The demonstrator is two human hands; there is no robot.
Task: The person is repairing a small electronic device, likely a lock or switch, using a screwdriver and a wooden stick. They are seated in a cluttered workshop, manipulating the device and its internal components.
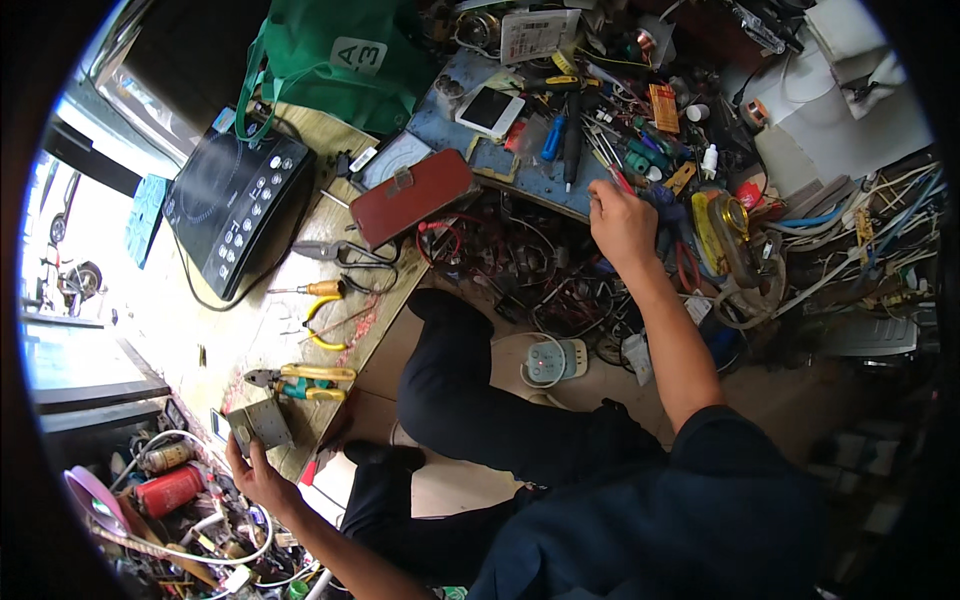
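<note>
- Wooden bench (245,345): carries hand tools along the edge facing the person.
- Blue table (538,183): its front edge stands close to the right hand; tools crowd its top.
- Green bag (335,65): at the bench's far end.
- Black cooktop (238,205): toward the bench's outer edge, panel tilted up.
- Brown case (412,198): at the bench's inner edge, near the blue table.
- Right hand (624,226): over the table's front edge, fingers curled; whether they are closed on anything cannot be told.
- Left hand (255,465): gripping the metal box, finger and thumb on its near side.
- Metal box (262,424): at the bench's near end, most of it beyond the fingertips.
- Pliers (264,378): just beyond the box, handles toward the bench's inner edge.
- Red handle (621,180): just beside the right hand's fingers; contact unclear.
</note>
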